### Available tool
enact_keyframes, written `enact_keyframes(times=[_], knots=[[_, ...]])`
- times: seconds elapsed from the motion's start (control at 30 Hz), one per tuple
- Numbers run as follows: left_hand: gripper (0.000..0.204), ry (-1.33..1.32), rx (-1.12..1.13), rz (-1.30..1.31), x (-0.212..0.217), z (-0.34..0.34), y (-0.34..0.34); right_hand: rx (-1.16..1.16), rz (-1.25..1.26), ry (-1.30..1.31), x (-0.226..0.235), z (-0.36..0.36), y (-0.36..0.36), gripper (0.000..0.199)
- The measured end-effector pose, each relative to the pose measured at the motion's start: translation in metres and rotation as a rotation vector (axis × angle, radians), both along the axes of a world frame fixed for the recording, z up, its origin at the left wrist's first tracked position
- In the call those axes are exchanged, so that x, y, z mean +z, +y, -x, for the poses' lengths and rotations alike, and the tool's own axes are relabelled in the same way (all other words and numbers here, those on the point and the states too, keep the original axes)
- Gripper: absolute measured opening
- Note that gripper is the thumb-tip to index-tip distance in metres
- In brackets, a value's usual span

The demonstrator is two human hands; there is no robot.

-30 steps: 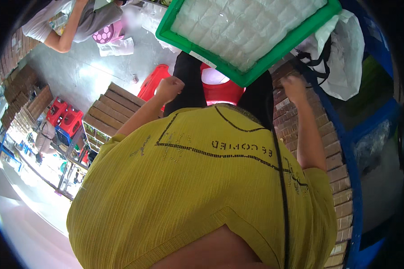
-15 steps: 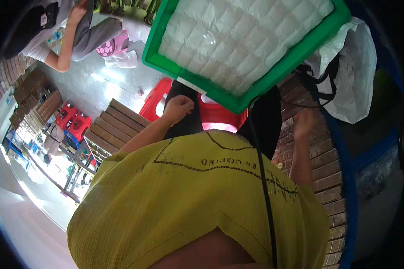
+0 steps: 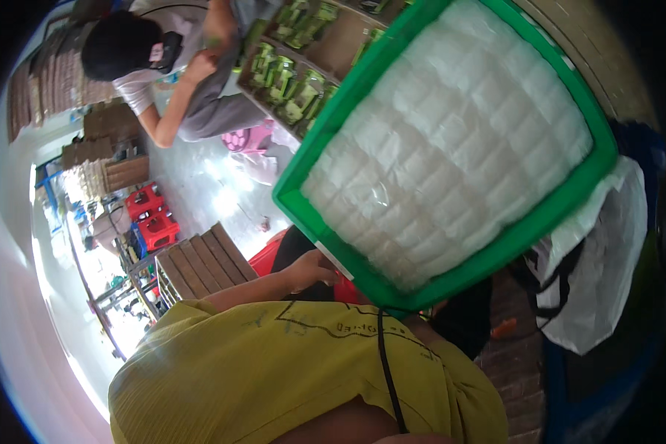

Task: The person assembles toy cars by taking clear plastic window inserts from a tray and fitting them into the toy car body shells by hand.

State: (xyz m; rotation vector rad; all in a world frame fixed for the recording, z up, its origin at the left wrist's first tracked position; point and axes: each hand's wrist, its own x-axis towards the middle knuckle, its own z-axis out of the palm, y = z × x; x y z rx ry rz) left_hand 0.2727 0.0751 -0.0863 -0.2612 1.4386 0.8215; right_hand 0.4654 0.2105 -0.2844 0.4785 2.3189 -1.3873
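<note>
A green plastic bin (image 3: 301, 201) stands in front of me, filled with a white, quilted-looking sheet of puffy plastic pockets (image 3: 451, 148). My left hand (image 3: 311, 271) is at the bin's near left side, beside a pale label strip (image 3: 334, 260). Its fingers are curled, and whatever they may hold is hidden. What looks like my right forearm (image 3: 427, 333) runs in close to my body below the bin's near corner. The right hand is hidden there, so its fingers cannot be made out.
Behind the bin, a brown divided box (image 3: 331, 43) holds several green-and-clear packs. A person (image 3: 174, 81) works at the far left. A red stool (image 3: 268, 254) and stacked brown cartons (image 3: 203, 263) are at left. A white plastic bag (image 3: 607, 274) hangs at right.
The bin now appears lower and further right, and more of the divided box shows. My left hand has come up to the bin's side. My right hand has moved inward, out of sight.
</note>
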Motion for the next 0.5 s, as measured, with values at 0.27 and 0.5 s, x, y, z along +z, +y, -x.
enact_keyframes(times=[0.27, 0.5], knots=[[0.032, 0.123, -0.024, -0.116, 0.007, -0.009, -0.005, -0.015, -0.033, 0.039, 0.039, 0.04, 0.04, 0.032], [0.031, 0.224, 0.018, 0.006, -0.003, -0.013, -0.007, -0.092, -0.187, -0.038, 0.094, 0.001, 0.091, 0.034]])
